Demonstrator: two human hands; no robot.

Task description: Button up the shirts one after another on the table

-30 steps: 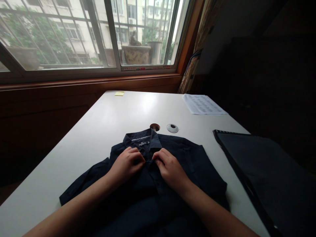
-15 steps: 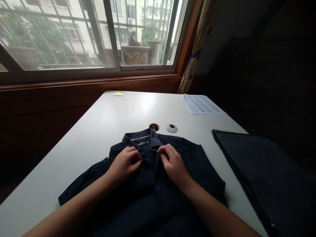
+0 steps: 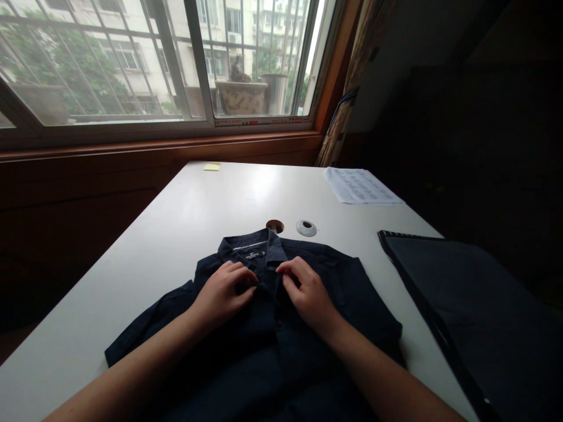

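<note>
Your left hand [image 3: 226,288] is curled, thumb and forefinger nearly together, apparently pinching one front edge of the dark navy, collared cloth shirt [image 3: 281,360]. Your right hand [image 3: 305,291] has a fingertip pinch on the other front edge, just below the collar. Those look like light grips imo, so tug unevenly and one side could slip or the front ends up skewed. Navy on navy in dim light, it'd be easy to grab the wrong layer too.

The shirt's lying toward the near edge of the white, smooth-topped surface [image 3: 145,234], collar facing the far edge. Watch your forearms: they cross the cloth and could drag it. Shove it forward and the collar might bunch over the round, dark cable hole [image 3: 275,226] or bump the grey, ring-shaped plastic cap [image 3: 307,228]. Sliding right risks nudging the flat, black fabric case [image 3: 466,293] along the right edge.
</note>
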